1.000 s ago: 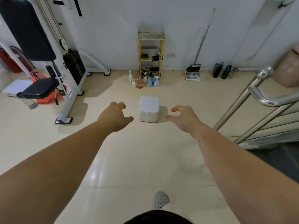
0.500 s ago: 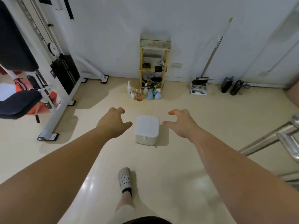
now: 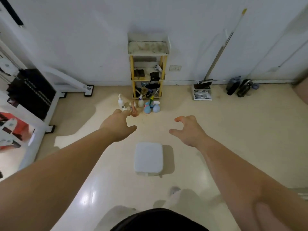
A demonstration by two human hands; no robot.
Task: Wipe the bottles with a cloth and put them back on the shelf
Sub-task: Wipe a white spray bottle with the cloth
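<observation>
**A:** What is shown in the head view?

**B:** Two bare forearms are stretched out over a pale tiled floor [image 3: 233, 130]. The left hand [image 3: 116, 125] is seen from the back, with the fingers loosely bent and the thumb stuck out to the side; nothing is held in it. The right hand [image 3: 188, 130] is spread, with the fingers hooked and the thumb apart, and nothing is held there either.

**A:** And where are the bottles found?

**B:** A small group of bottles [image 3: 141, 105] is set on the floor just in front of the shelf [image 3: 148, 67], which is placed against the white wall. A white bottle [image 3: 120, 101] is seen at the left of the group, a pinkish one [image 3: 133, 110] beside it, and two blue spray bottles [image 3: 151, 107] at the right. The fingertips of the left hand are lined up with the group in the picture, but contact cannot be told.

**A:** What else is seen?

**B:** A white box [image 3: 148, 158] is set on the floor between the forearms, nearer than the hands. An exercise machine [image 3: 31, 90] is seen at the left, a broom with a dustpan [image 3: 202, 90] at the wall on the right, and two dark bottles [image 3: 240, 85] beyond that.
</observation>
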